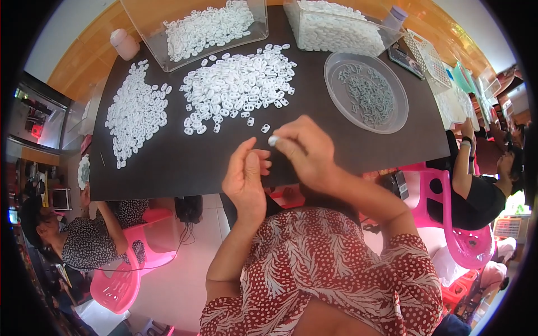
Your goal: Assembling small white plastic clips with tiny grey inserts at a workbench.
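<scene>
Just above the table's near edge, my right hand [309,150] pinches a small white plastic piece [273,140] between thumb and fingertips. My left hand [245,182] is a little to the left of it, palm turned inward, fingers loosely bent and apart, and I see nothing in it. Beyond my hands lies a large heap of white oval pieces with two holes each [238,81]. A few loose ones [265,128] lie at the heap's near side, close to my fingertips. Farther left spreads a second pile of similar white pieces [136,112].
A round clear tray [330,92] of small grey-green parts stands right on the dark table [185,162]. Two clear bins [263,35] of white pieces stand behind, with a phone [406,61] at the right. Pink chairs [120,285] and other people sit on both sides.
</scene>
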Demonstrator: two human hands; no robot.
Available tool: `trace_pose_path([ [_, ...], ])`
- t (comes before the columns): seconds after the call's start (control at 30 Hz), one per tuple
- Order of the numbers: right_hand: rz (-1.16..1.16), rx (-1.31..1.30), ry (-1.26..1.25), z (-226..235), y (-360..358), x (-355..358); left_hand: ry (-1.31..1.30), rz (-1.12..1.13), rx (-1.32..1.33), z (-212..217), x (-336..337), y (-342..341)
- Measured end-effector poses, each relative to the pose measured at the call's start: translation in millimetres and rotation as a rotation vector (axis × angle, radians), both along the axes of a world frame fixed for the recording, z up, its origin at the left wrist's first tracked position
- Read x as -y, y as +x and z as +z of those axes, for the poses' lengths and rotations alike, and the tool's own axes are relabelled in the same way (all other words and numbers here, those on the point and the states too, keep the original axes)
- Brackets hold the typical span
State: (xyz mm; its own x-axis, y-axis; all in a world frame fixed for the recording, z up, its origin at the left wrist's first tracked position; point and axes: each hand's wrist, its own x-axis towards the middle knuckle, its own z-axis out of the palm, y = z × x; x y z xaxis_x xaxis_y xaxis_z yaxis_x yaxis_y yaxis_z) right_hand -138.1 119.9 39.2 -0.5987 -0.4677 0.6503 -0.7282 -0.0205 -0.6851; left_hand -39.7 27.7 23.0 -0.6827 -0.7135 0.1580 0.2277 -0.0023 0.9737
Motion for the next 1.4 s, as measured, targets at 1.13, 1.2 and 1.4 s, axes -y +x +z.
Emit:
trace_pose_path([
  [1.13, -0.121, -0.492, 0.284, 39, -106, -15, -1.364, -0.221, 0.346, -6, 42, -50],
  [1.2, -0.079, -0.436, 0.312, 30, -101, -18, -1.373, -0.157, 0.377, -8, 39, -44],
  [1.4, -0.216, -0.382, 0.450, 25, -117, -52, -1.026, -0.132, 0.263, -11, 43, -23],
])
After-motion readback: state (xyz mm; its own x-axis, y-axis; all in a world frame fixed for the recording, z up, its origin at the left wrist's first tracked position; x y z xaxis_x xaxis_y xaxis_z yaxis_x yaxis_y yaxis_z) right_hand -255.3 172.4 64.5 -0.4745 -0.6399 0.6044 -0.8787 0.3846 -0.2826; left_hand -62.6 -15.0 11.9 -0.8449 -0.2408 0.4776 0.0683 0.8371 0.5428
